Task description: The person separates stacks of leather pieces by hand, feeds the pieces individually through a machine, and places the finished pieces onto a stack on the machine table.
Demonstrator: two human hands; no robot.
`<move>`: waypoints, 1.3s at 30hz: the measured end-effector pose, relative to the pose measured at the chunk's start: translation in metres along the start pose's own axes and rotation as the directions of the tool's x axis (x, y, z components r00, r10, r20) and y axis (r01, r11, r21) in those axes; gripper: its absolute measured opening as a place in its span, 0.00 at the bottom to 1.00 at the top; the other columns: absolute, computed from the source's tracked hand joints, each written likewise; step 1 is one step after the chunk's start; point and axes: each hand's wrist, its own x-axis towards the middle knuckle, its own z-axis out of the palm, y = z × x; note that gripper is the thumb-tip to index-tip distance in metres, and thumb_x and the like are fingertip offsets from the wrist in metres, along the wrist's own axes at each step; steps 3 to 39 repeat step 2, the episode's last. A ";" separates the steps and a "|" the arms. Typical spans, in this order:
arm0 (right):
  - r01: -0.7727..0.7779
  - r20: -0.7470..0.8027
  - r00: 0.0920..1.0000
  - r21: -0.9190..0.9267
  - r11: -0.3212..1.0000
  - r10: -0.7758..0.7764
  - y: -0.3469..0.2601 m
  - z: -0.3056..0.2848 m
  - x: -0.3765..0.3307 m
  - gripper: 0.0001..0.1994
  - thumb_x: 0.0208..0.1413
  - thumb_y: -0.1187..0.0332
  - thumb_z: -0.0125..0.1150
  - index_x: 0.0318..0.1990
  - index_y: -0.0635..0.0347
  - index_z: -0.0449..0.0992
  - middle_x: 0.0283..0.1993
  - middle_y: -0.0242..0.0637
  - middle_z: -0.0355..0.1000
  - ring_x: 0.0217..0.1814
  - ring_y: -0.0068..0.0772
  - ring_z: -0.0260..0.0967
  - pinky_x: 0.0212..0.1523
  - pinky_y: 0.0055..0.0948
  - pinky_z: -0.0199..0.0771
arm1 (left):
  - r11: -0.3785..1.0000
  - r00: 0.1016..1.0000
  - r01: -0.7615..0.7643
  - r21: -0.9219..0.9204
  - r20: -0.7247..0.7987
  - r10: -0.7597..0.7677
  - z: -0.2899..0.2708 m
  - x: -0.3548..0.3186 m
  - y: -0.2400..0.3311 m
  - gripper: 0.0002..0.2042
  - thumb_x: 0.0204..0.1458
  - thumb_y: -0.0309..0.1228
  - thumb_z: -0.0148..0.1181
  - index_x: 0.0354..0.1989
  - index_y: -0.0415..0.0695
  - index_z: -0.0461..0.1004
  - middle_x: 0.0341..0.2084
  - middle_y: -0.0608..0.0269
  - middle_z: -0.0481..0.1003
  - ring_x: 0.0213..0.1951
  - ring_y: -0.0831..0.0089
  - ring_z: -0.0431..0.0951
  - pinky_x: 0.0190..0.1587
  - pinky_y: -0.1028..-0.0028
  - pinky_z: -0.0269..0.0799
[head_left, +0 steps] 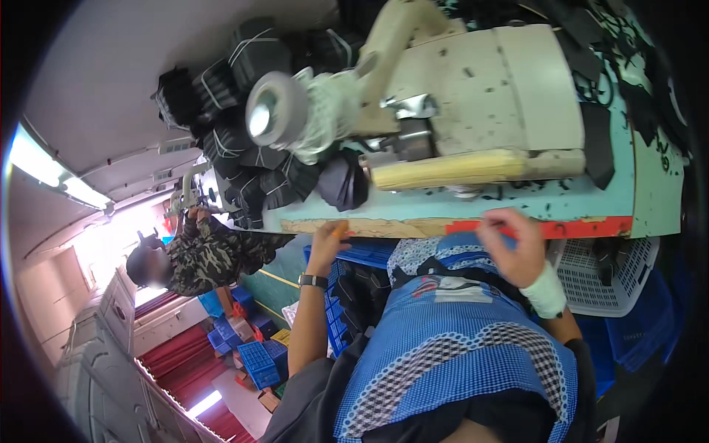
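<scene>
My left hand (pixel 325 247) is at the table's front edge, its fingers loosely bent and slightly apart. An orange patch (pixel 340 229) shows at its fingertips; I cannot tell if it is a finger cover or a small piece. Over the red part of the edge, my right hand (pixel 515 249) is open, thumb and fingers apart, with nothing in it. A white wrap (pixel 545 292) goes round that wrist. Beyond the hands stands a cream sewing machine (pixel 473 88) with a yellow-covered bar (pixel 450 170) along its near side. A dark stack of pieces (pixel 344 181) lies left of it.
Tied black bundles (pixel 258 55) pile up at the back left, behind a blurred white spool (pixel 277 111). Black scraps (pixel 583 199) litter the table (pixel 517 201). A white basket (pixel 620 277) stands below the right edge. Another person (pixel 214 255) in camouflage works at the far left.
</scene>
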 end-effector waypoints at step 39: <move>-0.200 0.398 0.909 0.146 0.969 0.127 0.015 0.075 0.023 0.21 0.55 0.70 0.63 0.56 0.65 0.69 0.46 0.42 0.75 0.49 0.30 0.73 0.51 0.30 0.74 | 0.997 0.971 -0.070 0.012 -0.229 0.071 -0.047 0.047 -0.036 0.26 0.56 0.46 0.61 0.56 0.39 0.70 0.48 0.54 0.74 0.45 0.66 0.76 0.41 0.70 0.77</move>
